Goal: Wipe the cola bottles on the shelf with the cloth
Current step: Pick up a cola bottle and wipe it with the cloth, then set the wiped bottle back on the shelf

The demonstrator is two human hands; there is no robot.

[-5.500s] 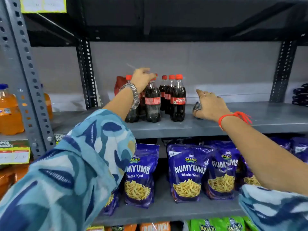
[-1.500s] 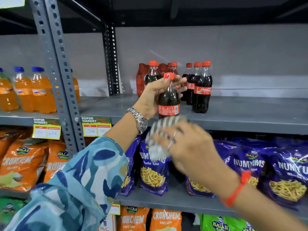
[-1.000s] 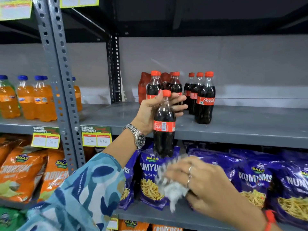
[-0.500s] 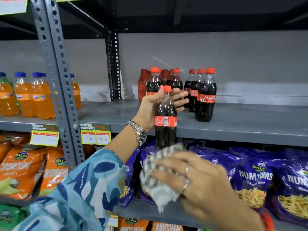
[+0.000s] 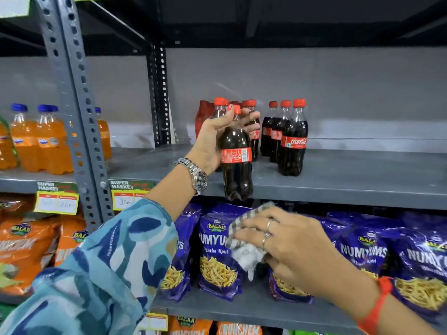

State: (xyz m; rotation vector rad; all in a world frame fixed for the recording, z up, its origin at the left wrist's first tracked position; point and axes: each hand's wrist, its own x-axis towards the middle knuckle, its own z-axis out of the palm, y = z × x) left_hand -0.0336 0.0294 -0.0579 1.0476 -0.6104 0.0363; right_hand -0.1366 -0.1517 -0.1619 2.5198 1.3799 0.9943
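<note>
The left hand (image 5: 215, 139) grips a cola bottle (image 5: 236, 155) by its shoulder and neck, fingers (image 5: 250, 116) wrapped just under the red cap, holding it upright in front of the near edge of the shelf (image 5: 338, 182). Below it, the right hand (image 5: 287, 245) holds a striped cloth (image 5: 244, 247) bunched under its fingers, just under the bottle's base; motion blur makes it hard to tell whether cloth and bottle touch. Farther back on the shelf, a row of three cola bottles (image 5: 291, 141) stands to the right, with more behind the left hand. Purple snack bags (image 5: 215, 252) fill the shelf below.
</note>
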